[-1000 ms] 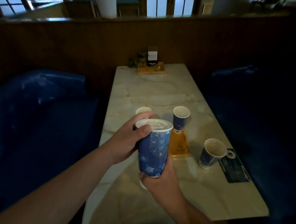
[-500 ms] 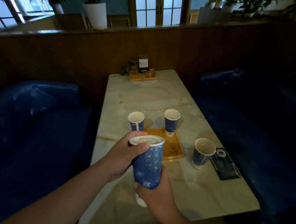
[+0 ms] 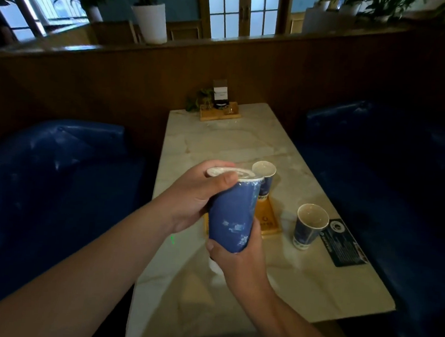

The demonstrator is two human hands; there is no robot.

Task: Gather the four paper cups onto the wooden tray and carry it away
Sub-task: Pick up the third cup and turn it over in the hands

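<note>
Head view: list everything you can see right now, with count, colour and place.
Held cup: one, blue paper, lidded, tilted, above the near table.
Standing cups: two visible, blue; one on the wooden tray, one on the table right of it. No fourth cup is visible.
Wooden tray: one, orange-brown, mid-table, partly hidden.
Table: one, pale marble.
Dark card: one, right edge.
Stand with sign: one, far end.
Benches: blue, both sides.
Hands: left hand at the rim, right hand under the base.
</note>
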